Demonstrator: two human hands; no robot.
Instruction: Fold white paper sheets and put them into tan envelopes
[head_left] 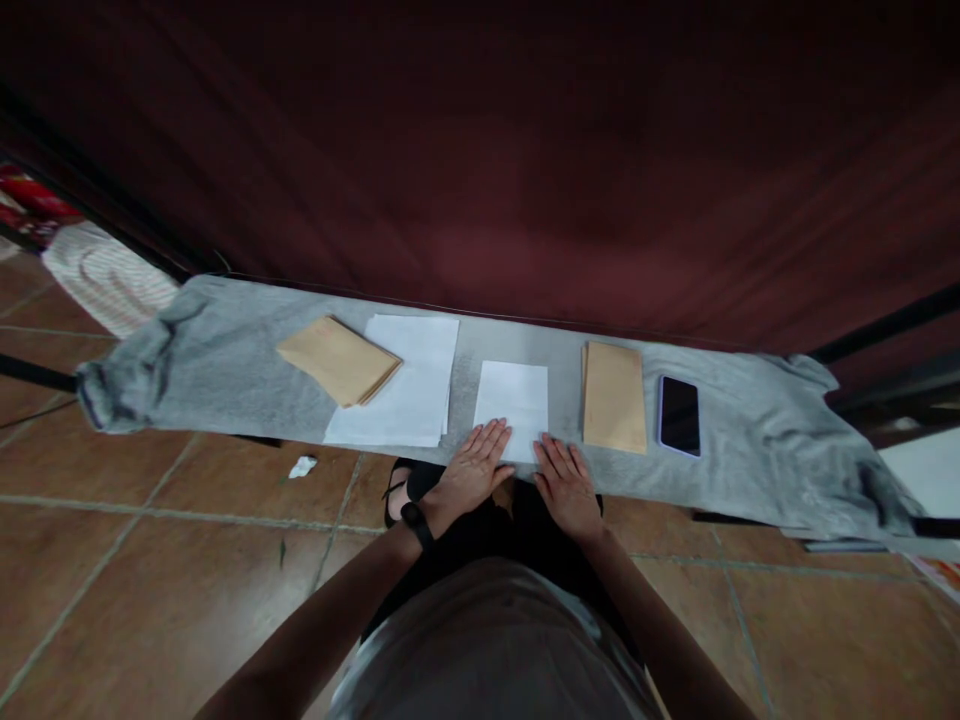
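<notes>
- the narrow table under grey cloth has bare room at its left and right ends.
- our left hand and right hand lie flat, fingers spread, holding nothing, on the near edge of the folded white sheet.
- left: white paper stack and brown envelopes; right: brown envelope, then phone.

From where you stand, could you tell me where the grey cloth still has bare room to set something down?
The widest bare stretch of the grey cloth lies left of the tan envelope stack. Another lies right of the phone. A narrow strip separates the white sheets from the folded paper. The middle is crowded: left hand and right hand press that paper, beside the single envelope.
</notes>
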